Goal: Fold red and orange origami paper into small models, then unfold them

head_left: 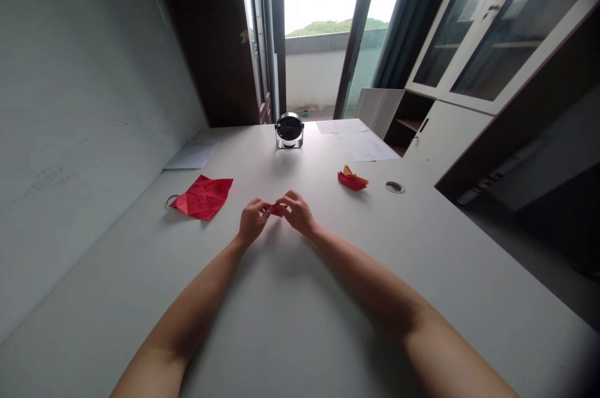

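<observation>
Between my two hands is a small folded piece of red paper point(277, 211), partly covered by the fingers. My left hand point(254, 219) pinches its left side, with thumb and fingertips pressed together. From the right, my right hand point(297, 213) grips the same piece near its top edge. Both hands are just over the white table, fingertips almost meeting. To the left lies a creased red paper sheet point(202, 197), spread out. A folded paper boat point(353, 180), red outside with orange parts, sits to the right of my hands.
A small round black fan point(289, 129) on a metal stand is at the table's far side. White sheets point(368, 145) lie at the back right, another paper point(191, 155) by the left wall. A cable hole point(394, 187) pierces the table point(290, 323) near its right edge.
</observation>
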Available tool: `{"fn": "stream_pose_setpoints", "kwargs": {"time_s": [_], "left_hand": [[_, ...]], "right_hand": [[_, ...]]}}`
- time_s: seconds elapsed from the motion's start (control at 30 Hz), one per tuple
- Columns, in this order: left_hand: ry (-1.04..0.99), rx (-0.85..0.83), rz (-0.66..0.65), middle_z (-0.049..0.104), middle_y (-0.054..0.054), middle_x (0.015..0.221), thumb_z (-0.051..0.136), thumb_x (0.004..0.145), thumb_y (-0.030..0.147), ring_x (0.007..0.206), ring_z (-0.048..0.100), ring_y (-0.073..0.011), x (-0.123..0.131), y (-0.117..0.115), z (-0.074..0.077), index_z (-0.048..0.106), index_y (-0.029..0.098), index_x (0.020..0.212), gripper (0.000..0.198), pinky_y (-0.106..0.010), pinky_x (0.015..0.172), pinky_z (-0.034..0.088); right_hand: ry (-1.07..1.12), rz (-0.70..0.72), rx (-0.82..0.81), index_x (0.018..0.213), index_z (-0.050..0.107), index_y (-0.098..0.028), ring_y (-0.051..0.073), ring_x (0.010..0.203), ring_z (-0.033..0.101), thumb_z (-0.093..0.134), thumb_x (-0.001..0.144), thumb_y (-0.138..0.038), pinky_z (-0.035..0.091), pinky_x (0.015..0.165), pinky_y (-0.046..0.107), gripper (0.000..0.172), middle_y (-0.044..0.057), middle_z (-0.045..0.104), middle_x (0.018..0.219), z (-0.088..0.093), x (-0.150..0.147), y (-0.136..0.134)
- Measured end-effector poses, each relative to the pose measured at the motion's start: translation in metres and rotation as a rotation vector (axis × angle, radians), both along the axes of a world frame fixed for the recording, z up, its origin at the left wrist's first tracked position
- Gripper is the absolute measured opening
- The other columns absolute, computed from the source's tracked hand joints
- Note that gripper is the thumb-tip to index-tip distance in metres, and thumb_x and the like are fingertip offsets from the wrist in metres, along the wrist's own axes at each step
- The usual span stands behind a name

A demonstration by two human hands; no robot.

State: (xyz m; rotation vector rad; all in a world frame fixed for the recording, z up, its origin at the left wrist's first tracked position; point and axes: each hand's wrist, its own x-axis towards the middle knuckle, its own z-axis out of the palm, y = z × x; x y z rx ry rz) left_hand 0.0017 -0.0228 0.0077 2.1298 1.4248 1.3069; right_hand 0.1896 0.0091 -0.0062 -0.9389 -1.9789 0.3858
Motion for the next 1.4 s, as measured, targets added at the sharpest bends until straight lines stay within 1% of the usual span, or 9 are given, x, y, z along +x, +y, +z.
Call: {"fn": "stream_pose_setpoints", "kwargs": {"time_s": [0.13,0.23,0.57,0.83,1.07,1.23,1.3,1.4], "left_hand": [[0.005,-0.005,-0.008,0.063,-0.004,0.082,0.062,0.090,0.029,0.072,0.058,-0.0167,-0.001,0.000,0.001,0.073,0.023,0.088,0.013,-0.029,0.069,0.046],[-0.008,-0.019,-0.018,0.063,-0.004,0.082,0.063,0.088,0.030,0.071,0.058,-0.0165,-0.001,-0.001,0.001,0.072,0.023,0.085,0.012,-0.029,0.068,0.047],[-0.062,-0.069,-0.039,0.063,-0.002,0.081,0.062,0.086,0.027,0.066,0.055,-0.0136,-0.001,0.002,-0.001,0.069,0.021,0.079,0.012,-0.026,0.063,0.046],[-0.081,-0.068,-0.030,0.060,0.000,0.074,0.060,0.081,0.019,0.066,0.054,-0.0137,-0.002,0.004,-0.004,0.062,0.020,0.070,0.012,-0.027,0.066,0.047],[-0.185,-0.084,0.029,0.062,-0.001,0.076,0.058,0.081,0.022,0.069,0.057,-0.0150,-0.005,0.008,-0.010,0.061,0.020,0.073,0.009,-0.027,0.067,0.047],[-0.271,-0.098,0.111,0.064,-0.001,0.077,0.056,0.084,0.024,0.070,0.059,-0.0158,-0.008,0.012,-0.014,0.061,0.021,0.081,0.007,-0.028,0.067,0.047],[-0.264,-0.090,0.120,0.063,-0.001,0.077,0.055,0.085,0.024,0.070,0.059,-0.0159,-0.008,0.012,-0.014,0.061,0.020,0.082,0.007,-0.028,0.068,0.047],[-0.190,-0.068,0.099,0.062,-0.001,0.079,0.055,0.085,0.022,0.070,0.058,-0.0158,-0.008,0.010,-0.011,0.061,0.021,0.082,0.007,-0.028,0.069,0.047]], "right_hand": [[-0.011,0.023,-0.011,0.092,0.070,-0.024,0.019,0.090,0.053,0.056,0.097,-0.031,0.043,0.082,0.029,0.016,0.005,0.056,0.093,0.001,0.001,0.001],[-0.009,0.043,-0.025,0.090,0.069,-0.023,0.018,0.088,0.053,0.055,0.097,-0.031,0.043,0.081,0.029,0.017,0.005,0.056,0.092,0.000,0.001,0.002],[0.031,0.068,-0.094,0.087,0.069,-0.022,0.018,0.085,0.053,0.054,0.097,-0.034,0.043,0.078,0.029,0.021,0.005,0.056,0.091,0.004,0.001,0.000],[0.045,0.066,-0.117,0.084,0.067,-0.021,0.016,0.080,0.052,0.054,0.095,-0.028,0.043,0.075,0.028,0.018,0.004,0.058,0.089,0.004,0.001,0.002],[0.145,0.008,-0.200,0.082,0.060,-0.021,0.014,0.076,0.054,0.051,0.091,-0.026,0.044,0.071,0.026,0.014,0.002,0.061,0.087,-0.009,0.000,0.013],[0.195,0.035,-0.273,0.082,0.060,-0.021,0.014,0.072,0.056,0.051,0.089,-0.027,0.044,0.069,0.026,0.013,0.001,0.065,0.082,-0.014,0.000,0.017],[0.175,0.045,-0.292,0.083,0.061,-0.021,0.014,0.068,0.055,0.052,0.087,-0.027,0.043,0.067,0.025,0.011,0.000,0.065,0.077,-0.014,0.001,0.015],[0.131,0.058,-0.289,0.087,0.063,-0.022,0.013,0.066,0.054,0.053,0.087,-0.025,0.042,0.066,0.025,0.010,-0.001,0.065,0.076,-0.011,0.000,0.011]]}}
